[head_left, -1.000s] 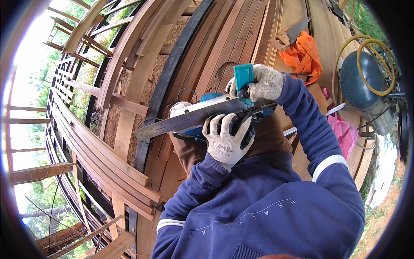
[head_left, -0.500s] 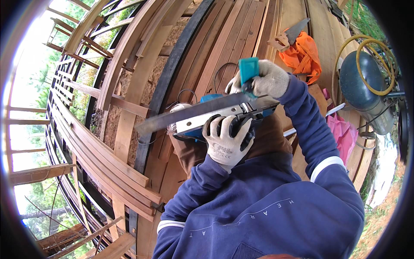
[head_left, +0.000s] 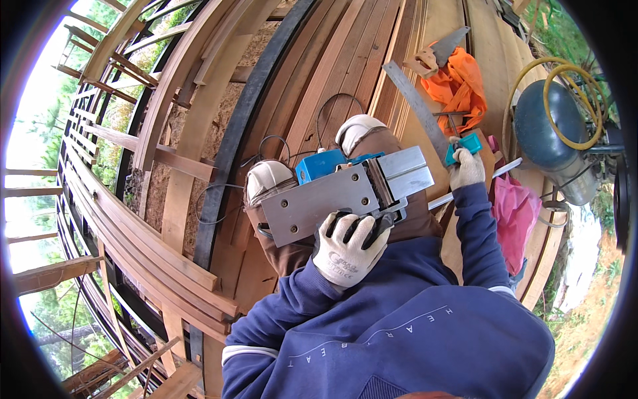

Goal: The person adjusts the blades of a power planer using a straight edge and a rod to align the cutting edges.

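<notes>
Now the left hand [head_left: 349,253] grips the near edge of the planer [head_left: 309,203], which lies lengthwise across the lap [head_left: 415,221]; right of the planer, the right hand [head_left: 468,169] clasps the square [head_left: 419,110], slanting forward-left.

Floor was pretty much all long brown boards [head_left: 349,60] right of this one black beam [head_left: 229,143]. Left of the beam you got rough brown ground [head_left: 176,133] and more planks [head_left: 146,239], then, way further left, green trees [head_left: 53,302] and super bright white daylight [head_left: 41,136]. Far right of the beam was some green grass [head_left: 568,30].
</notes>
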`<action>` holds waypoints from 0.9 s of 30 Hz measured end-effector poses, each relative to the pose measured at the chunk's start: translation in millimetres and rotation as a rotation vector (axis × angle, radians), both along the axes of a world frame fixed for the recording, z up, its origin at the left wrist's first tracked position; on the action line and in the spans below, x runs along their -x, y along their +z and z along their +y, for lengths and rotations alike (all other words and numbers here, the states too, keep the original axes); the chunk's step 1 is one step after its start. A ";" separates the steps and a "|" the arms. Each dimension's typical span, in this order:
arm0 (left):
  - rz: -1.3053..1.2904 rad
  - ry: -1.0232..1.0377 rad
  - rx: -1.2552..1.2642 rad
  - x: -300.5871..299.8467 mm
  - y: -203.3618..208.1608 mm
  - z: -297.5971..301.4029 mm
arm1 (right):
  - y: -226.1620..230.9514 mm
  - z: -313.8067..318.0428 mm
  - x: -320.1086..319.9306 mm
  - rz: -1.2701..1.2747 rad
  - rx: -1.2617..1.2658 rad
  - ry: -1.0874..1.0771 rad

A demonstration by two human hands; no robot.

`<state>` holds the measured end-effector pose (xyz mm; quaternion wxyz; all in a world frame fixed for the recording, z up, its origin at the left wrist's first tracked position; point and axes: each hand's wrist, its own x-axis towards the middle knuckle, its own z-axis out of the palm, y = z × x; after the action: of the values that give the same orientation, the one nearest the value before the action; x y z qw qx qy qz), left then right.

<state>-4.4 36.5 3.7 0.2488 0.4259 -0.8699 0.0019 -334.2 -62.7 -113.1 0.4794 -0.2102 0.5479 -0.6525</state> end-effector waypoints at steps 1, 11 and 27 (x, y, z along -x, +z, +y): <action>0.012 0.006 0.014 0.8 -1.5 -1.2 | 0.1 3.3 -3.8 0.001 -0.025 -0.037; 0.121 0.078 0.046 4.4 -4.1 -24.4 | 102.2 -48.0 -72.8 -0.034 0.438 0.615; 0.168 0.067 -0.032 -1.7 5.1 -40.7 | 102.0 -104.7 -135.6 0.240 0.320 1.190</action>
<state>-2.7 -4.1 8.7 0.3139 0.4572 -0.8312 -0.0396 -198.7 -167.3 -11.2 0.6584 -0.6202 0.2823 -0.3196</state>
